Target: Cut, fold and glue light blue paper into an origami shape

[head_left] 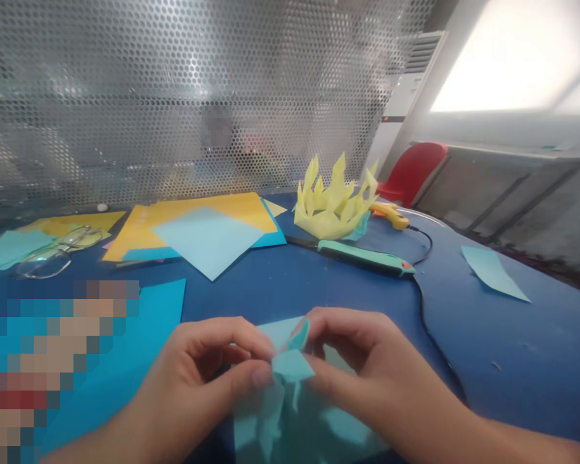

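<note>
Between my two hands is a small folded piece of light teal paper [292, 365], with pointed flaps sticking up and down. My left hand [212, 367] pinches its left side between thumb and fingers. On the other side, my right hand [352, 354] grips it, the index finger at an upright flap and the thumb lower down. Beneath them lies a larger light teal paper sheet [333, 422] on the blue table [507, 361]. Parts of the fingertips are hidden behind the folds.
A yellow folded-paper crown shape [333, 212] stands at the back, near a green-handled tool [367, 256] with a black cord. Orange sheets [193, 212], a pale blue square [210, 241], glasses [48, 258] and a loose teal sheet [493, 274] lie around. A pixelated patch covers the lower left.
</note>
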Demonstrator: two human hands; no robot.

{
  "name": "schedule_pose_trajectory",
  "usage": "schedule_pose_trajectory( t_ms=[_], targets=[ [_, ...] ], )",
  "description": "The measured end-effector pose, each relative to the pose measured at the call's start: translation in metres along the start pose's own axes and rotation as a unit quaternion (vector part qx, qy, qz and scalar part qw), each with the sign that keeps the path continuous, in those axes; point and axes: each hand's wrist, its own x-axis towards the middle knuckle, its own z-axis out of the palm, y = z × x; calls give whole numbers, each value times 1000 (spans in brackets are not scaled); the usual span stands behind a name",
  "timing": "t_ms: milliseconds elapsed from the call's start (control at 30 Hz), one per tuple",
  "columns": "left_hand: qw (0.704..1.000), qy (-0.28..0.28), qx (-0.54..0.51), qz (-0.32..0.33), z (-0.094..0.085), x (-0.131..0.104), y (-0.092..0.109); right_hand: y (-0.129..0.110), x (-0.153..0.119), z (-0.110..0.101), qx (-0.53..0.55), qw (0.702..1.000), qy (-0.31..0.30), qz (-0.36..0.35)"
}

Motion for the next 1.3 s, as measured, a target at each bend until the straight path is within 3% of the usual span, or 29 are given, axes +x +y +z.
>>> schedule_pose_trajectory(
  t_ms=[300, 633, 900, 1033, 1133, 1200, 1300],
  targets=[
    [998, 27, -60, -7, 8, 3, 0, 2, -1, 0, -68, 997, 17, -33],
    [993, -19, -80, -88, 4, -3, -2, 5, 0, 0, 39, 998, -39, 13],
    [987, -10, -129, -93, 5, -4, -6, 2, -5, 0, -111, 989, -53, -83],
    [983, -8, -121, -139, 14, -7, 0, 1, -7, 0, -143, 980, -70, -121],
    [990, 4, -97, -106, 21, -7, 5, 2, -3, -1, -135, 969, -138, -155],
    [995, 3, -85, -57, 24, -6, 8, 2, 0, -2, -120, 969, -147, -155],
    [995, 7, -85, -52, 26, -3, 12, 0, 1, 0, -64, 976, -156, -135]
  ],
)
